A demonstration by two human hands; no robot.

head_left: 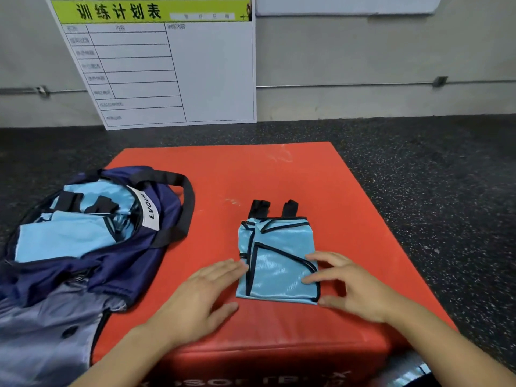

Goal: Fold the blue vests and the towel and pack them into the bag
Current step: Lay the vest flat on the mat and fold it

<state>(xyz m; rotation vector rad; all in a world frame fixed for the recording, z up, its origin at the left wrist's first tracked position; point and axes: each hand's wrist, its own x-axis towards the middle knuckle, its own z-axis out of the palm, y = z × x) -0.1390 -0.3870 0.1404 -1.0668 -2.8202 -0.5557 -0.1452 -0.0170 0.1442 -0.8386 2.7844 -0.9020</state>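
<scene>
Folded blue vest (276, 261) near front edge of red box (279, 174). Left hand (208, 293) flat, touching its left side; right hand (349, 286) rests on right edge. Both grips wide, holding nothing. Bag (92, 241) at left edge.

We see both bare forearms reaching forward from the lower edge of the view toward the folded light-blue mesh vest with black trim (276, 261). Our left hand (205, 296) lies flat, palm down, fingers straight, fingertips touching the vest's left edge. Our right hand (344, 286) rests at its right edge, fingers spread and slightly bent, fingertips pressing on the fabric.
</scene>
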